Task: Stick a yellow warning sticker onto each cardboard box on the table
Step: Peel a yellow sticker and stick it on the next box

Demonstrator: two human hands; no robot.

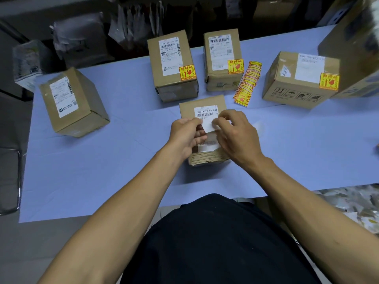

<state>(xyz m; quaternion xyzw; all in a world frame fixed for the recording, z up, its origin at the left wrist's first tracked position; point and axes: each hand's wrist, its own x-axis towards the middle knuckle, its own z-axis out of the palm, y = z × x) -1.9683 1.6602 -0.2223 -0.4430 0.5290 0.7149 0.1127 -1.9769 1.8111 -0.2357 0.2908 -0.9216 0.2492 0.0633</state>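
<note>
A small cardboard box (202, 104) with a white barcode label lies on the table right in front of me. Above it my left hand (185, 137) and my right hand (235, 136) both pinch a small white piece of sticker backing (209, 126); its printed side faces away. A fanned strip of yellow warning stickers (247, 84) lies behind the box to the right. Three boxes carry a yellow sticker: the back middle box (171, 64), the box next to it (222, 56) and the right box (295, 80). The left box (71, 103) shows none.
The table (123, 160) has a pale blue cover. A large carton (359, 48) stands at the far right edge. Grey plastic parcels (78, 39) pile up behind the table at the left. Paper scraps (352, 203) lie on the floor at the right.
</note>
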